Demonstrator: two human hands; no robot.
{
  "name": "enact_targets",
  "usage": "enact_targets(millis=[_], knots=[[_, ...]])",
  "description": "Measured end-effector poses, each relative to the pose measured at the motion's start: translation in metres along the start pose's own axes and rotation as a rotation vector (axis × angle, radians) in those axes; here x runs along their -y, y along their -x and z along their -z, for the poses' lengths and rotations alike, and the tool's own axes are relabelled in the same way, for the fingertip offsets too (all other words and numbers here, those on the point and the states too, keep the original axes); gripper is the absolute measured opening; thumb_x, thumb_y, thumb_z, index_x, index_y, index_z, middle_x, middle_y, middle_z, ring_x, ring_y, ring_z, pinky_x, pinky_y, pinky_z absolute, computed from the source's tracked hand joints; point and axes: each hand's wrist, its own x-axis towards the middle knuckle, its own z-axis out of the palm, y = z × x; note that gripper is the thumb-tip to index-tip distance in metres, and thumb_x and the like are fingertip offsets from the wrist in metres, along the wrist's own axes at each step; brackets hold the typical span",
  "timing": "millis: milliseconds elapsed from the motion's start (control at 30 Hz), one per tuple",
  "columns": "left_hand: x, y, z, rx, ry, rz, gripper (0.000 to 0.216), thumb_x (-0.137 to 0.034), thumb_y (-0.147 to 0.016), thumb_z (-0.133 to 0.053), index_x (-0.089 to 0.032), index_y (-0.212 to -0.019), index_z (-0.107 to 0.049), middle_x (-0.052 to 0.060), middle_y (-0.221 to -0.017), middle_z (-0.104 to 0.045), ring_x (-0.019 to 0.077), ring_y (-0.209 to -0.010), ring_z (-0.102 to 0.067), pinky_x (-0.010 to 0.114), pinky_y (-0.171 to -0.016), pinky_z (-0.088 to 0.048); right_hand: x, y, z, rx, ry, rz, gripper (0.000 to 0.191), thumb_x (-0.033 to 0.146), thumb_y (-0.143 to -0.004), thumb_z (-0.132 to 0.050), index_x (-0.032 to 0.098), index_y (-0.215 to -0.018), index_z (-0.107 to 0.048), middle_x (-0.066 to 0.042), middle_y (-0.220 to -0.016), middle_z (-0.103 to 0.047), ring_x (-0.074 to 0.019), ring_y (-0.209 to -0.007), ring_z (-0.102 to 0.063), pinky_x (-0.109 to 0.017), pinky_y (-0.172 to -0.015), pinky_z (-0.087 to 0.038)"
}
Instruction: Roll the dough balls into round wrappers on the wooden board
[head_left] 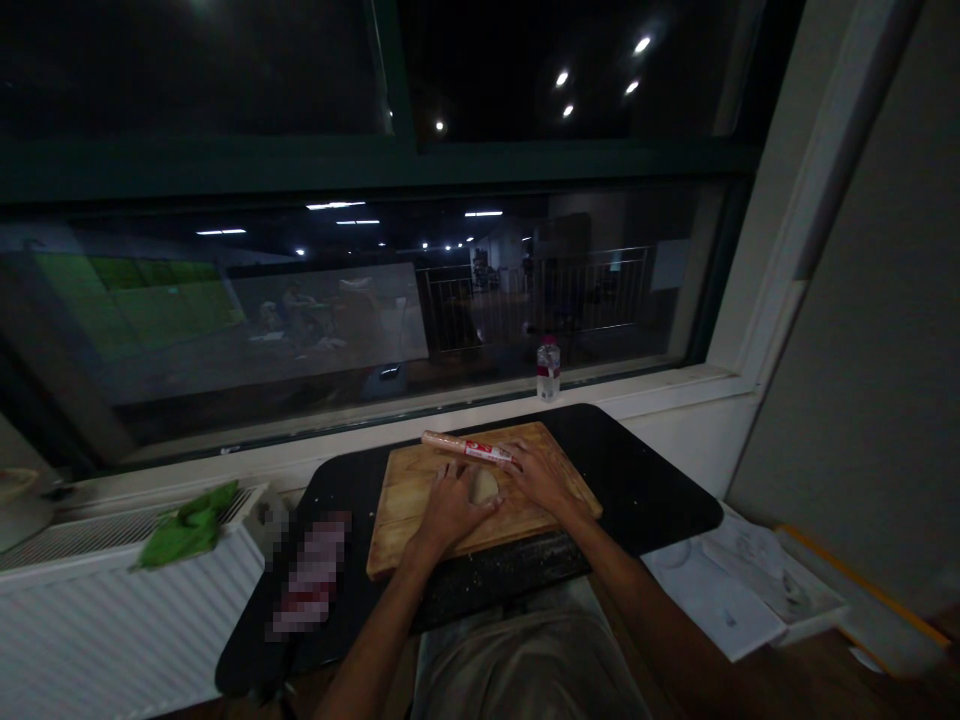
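Note:
A pale round of dough [484,486] lies on a wooden cutting board [405,520]. My left hand [448,512] curves around its left side, with the thumb along the near edge and the fingertips on the board. Just behind the dough, a rolling pin [450,442] with a red and white label lies crosswise over the board. My right hand [538,478] has its fingers over the pin's right end, which they hide, and its thumb comes down close to the dough's right edge.
The board rests on a black table [630,480] below a window. A clear bottle [548,370] stands on the sill. At the table's left lies a pixelated item [311,580]. A green cloth [187,528] hangs on the radiator [135,630]; papers [720,590] lie to the right.

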Motion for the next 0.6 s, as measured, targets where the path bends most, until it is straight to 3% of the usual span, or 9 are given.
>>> enact_targets(millis=[267, 600], knots=[[0.0029, -0.0029, 0.0, 0.037, 0.041, -0.045, 0.063, -0.058, -0.097, -0.073, -0.024, -0.149, -0.065, 0.013, -0.157, -0.063, 0.0373, -0.144, -0.056, 0.055, -0.124, -0.044, 0.004, 0.0009, 0.0039, 0.03, 0.059, -0.041, 0.042, 0.03, -0.11, -0.059, 0.025, -0.15, -0.071, -0.012, -0.145, -0.073, -0.0285, -0.133, -0.068, -0.04, -0.114, -0.051], [0.0001, -0.0012, -0.0006, 0.003, -0.058, -0.084, 0.058, -0.06, -0.1, -0.069, -0.021, -0.145, -0.067, 0.015, -0.149, -0.07, 0.0377, -0.137, -0.061, 0.054, -0.118, -0.048, 0.0022, 0.0022, 0.0027, 0.012, 0.041, -0.032, 0.04, 0.033, -0.112, -0.059, 0.027, -0.149, -0.072, -0.011, -0.145, -0.073, -0.0264, -0.133, -0.068, -0.038, -0.115, -0.051]])
